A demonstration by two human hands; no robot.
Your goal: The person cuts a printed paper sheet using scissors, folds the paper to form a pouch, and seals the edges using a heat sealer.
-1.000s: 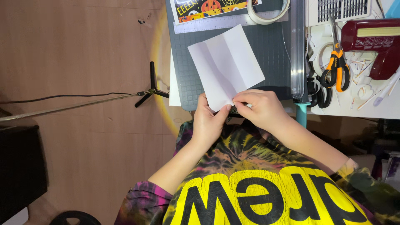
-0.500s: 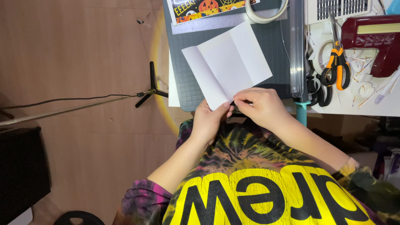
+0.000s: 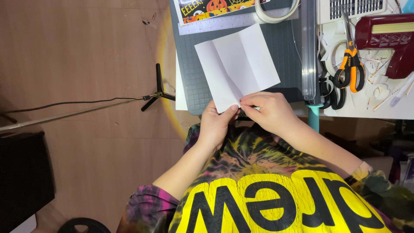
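Looks like a home craft corner: a grey gridded cutting mat [image 3: 198, 82] with a clear ruler [image 3: 308, 47] on a white desk [image 3: 384, 113], orange-handled scissors [image 3: 350, 64], a tape roll [image 3: 276, 11], paper scraps, all over a wooden floor [image 3: 86, 51] with a small tripod [image 3: 158, 88]

A grey gridded cutting mat [image 3: 194, 82] lay on the bench, with a clear ruler [image 3: 233, 23] and a roll of tape [image 3: 276, 12] at its far edge. Orange-handled scissors [image 3: 350, 64] rested to its right, near a dark red device [image 3: 388, 43]. A thin black stand [image 3: 158, 88] stood on the wooden floor [image 3: 86, 51].
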